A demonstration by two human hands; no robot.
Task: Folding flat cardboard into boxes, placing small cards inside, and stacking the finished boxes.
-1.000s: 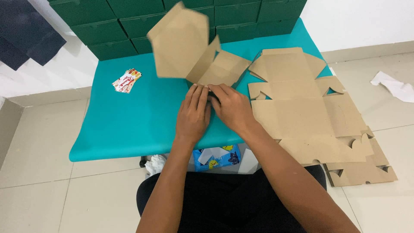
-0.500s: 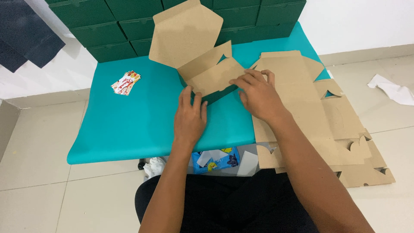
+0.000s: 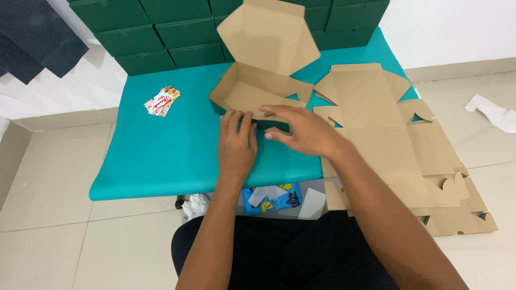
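A brown cardboard box (image 3: 252,96) with a green outside stands half-formed on the teal table (image 3: 161,156), its lid raised behind it. My left hand (image 3: 236,142) lies flat on the table with its fingertips against the box's near wall. My right hand (image 3: 303,131) presses on the box's near right corner, fingers spread over the folded edge. Neither hand grips anything.
A stack of flat cardboard blanks (image 3: 387,139) overhangs the table's right side. Finished green boxes (image 3: 156,32) are stacked along the back. A small red and white packet (image 3: 162,100) lies at the table's left. Paper scraps (image 3: 271,196) lie on the floor below.
The box has gone from a flat, folded sheet under both hands to a tray with standing walls and raised lid. My right hand moved right, then back onto the near corner.
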